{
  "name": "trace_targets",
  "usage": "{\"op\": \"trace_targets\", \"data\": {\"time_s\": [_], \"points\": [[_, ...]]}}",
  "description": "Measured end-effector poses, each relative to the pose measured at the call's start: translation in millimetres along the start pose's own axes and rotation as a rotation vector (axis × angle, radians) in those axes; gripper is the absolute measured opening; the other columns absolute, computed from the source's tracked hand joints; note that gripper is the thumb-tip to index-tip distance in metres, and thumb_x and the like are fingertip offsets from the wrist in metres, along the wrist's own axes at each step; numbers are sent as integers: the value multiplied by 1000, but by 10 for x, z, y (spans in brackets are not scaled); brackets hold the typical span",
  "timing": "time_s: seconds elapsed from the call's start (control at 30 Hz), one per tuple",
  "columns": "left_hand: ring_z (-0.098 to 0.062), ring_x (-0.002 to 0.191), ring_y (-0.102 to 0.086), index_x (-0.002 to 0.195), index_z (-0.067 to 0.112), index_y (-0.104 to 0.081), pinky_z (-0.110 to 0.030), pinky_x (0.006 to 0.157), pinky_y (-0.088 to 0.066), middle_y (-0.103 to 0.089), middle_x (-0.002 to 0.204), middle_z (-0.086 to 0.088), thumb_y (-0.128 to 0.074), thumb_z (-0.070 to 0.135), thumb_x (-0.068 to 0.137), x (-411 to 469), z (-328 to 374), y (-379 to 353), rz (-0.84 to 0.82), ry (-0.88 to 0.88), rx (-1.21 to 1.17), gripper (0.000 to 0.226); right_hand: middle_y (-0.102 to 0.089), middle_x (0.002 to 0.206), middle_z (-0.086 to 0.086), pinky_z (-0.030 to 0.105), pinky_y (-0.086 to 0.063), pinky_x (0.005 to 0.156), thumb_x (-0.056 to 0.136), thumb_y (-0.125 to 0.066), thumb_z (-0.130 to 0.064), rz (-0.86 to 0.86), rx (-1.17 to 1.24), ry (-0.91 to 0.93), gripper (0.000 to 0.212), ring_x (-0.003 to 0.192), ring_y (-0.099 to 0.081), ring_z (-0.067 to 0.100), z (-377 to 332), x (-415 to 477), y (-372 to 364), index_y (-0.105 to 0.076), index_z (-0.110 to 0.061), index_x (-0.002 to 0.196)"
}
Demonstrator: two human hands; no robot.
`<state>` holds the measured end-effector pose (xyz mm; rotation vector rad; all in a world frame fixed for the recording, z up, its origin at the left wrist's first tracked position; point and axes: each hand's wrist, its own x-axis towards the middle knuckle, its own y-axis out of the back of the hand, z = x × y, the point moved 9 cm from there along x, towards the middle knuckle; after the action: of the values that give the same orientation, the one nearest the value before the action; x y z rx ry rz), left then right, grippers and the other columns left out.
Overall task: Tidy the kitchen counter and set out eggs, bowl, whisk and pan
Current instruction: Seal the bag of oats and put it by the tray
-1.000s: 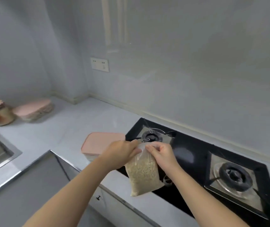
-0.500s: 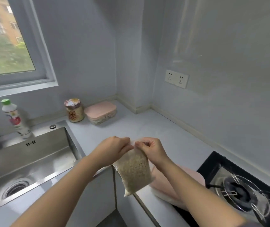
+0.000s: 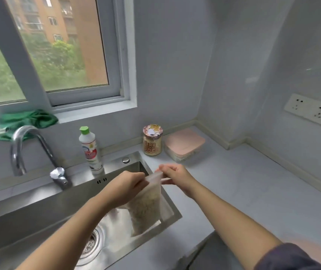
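Observation:
A clear plastic bag of pale grains (image 3: 146, 209) hangs above the right end of the steel sink (image 3: 116, 248). My left hand (image 3: 126, 187) pinches the bag's top edge on the left, and my right hand (image 3: 175, 176) pinches the same edge on the right. Both hands are held over the sink's right rim. No eggs, bowl, whisk or pan are in view.
A printed jar (image 3: 152, 140) and a pink-lidded box (image 3: 184, 145) stand in the counter's back corner. A green-capped bottle (image 3: 91, 151) and a tap (image 3: 33, 151) are behind the sink. A green cloth (image 3: 27, 119) lies on the windowsill. A wall socket (image 3: 311, 109) is at right.
The view has swung left from the stove to the sink and window. Both hands have carried the bag from beside the stove to above the sink, still pinching its top.

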<state>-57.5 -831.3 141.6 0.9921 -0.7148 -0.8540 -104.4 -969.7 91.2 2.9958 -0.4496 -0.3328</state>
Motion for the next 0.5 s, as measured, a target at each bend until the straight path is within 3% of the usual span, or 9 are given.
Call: {"op": "trace_targets", "data": {"time_s": [0.1, 0.17, 0.27, 0.4, 0.5], "points": [[-6, 48, -35, 57, 27, -30, -26, 52, -31, -39, 51, 9, -55, 31, 94, -121, -677, 264, 54, 63, -39, 44, -72, 101, 7, 32, -54, 80, 92, -61, -26, 42, -47, 3, 17, 89, -65, 11, -133, 565, -500, -69, -14, 101], [-11, 51, -36, 56, 26, -29, -31, 54, -36, -39, 51, 8, -56, 29, 93, -213, -1094, 410, 84, 131, -74, 46, -70, 99, 0, 28, -52, 76, 89, -65, -23, 50, -95, 19, 14, 93, -65, 11, -213, 939, -817, -66, -19, 103], [-10, 51, -35, 57, 24, -30, -34, 56, -36, -39, 51, 6, -56, 26, 93, -333, -1591, 590, 152, 224, -121, 45, -67, 109, 0, 27, -52, 80, 83, -72, -21, 47, -185, 36, 34, 103, -62, 16, -285, 1423, -1186, -60, -18, 115], [-6, 48, -34, 55, 23, -31, -22, 52, -31, -38, 47, 5, -59, 23, 92, -450, -2055, 757, 259, 312, -164, 46, -53, 135, 3, 36, -46, 100, 80, -76, -22, 15, -295, 9, 73, 121, -50, 18, -353, 1888, -1633, -38, -17, 142], [-5, 47, -33, 54, 24, -31, -17, 50, -28, -36, 46, 5, -58, 22, 93, -473, -2227, 830, 316, 361, -199, 48, -42, 144, 4, 37, -40, 105, 79, -77, -19, -15, -300, -8, 88, 132, -41, 22, -362, 2189, -1911, -25, -19, 149]]}}
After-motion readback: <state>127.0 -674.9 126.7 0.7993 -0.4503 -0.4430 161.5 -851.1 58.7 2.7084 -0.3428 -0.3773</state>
